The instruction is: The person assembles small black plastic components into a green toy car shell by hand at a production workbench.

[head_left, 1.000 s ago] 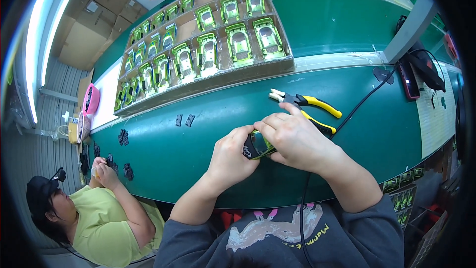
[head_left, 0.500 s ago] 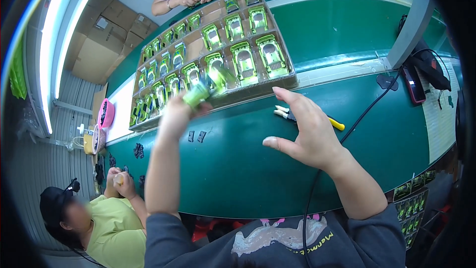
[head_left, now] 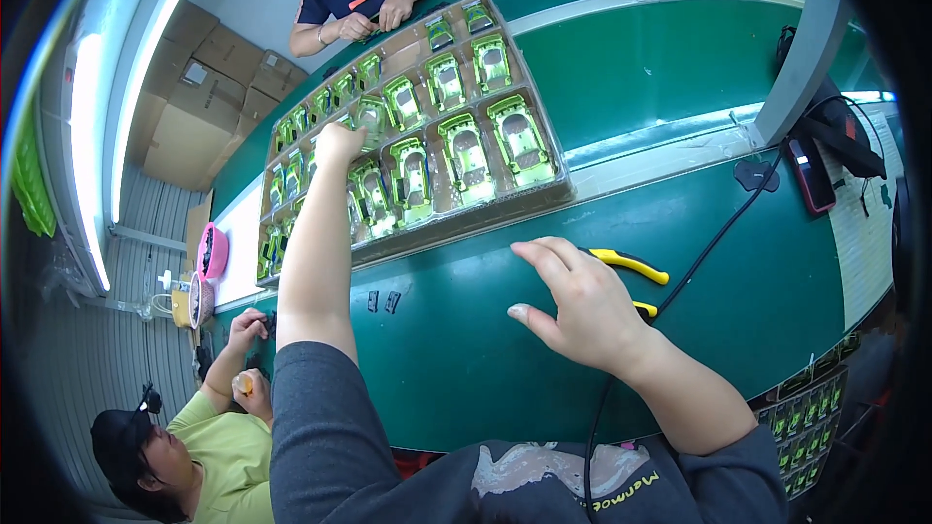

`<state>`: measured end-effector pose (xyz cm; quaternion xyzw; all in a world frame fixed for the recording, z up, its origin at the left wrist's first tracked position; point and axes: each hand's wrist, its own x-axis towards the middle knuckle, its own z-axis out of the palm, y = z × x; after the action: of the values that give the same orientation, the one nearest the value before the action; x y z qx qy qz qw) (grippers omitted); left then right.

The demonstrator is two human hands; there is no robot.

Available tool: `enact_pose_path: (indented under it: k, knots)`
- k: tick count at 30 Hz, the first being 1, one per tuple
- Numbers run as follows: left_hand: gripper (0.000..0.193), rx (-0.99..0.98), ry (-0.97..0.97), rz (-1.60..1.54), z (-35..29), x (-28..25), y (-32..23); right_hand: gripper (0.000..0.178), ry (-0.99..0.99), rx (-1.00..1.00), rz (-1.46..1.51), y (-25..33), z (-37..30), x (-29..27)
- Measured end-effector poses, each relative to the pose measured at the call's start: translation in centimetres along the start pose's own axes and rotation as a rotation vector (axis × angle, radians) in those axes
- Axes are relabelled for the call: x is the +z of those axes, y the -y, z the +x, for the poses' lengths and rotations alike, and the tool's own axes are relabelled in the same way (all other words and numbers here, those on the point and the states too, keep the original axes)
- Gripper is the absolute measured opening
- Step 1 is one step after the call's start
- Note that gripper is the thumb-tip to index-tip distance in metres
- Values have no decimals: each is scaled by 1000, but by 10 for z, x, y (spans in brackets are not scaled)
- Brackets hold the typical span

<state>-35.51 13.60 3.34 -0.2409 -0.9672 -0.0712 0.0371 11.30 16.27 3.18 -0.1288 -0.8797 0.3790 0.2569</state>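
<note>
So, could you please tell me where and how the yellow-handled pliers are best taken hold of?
The pliers are probably best gripped around both yellow handles, from the person's right: these spread apart, ends pointing right, past the right hand, which hides the other end.

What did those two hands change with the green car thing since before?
The left hand carried the green car-shaped shell forward to the divided cardboard box; I can't tell if it has let go. The right hand let go of it and is now open above the green table. The yellow-handled pliers and two small black parts stayed put.
</note>
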Motion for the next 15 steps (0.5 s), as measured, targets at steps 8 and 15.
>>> enact_pose_path:
  k: [8, 15]
  knots:
    - [69, -282, -115, 91, 20, -6, 36, 46, 20, -19, -24, 1, -1, 3]
    - [72, -205, 8, 89, 36, 9, 49, 43, 40, -2, -28, 0, -2, 3]
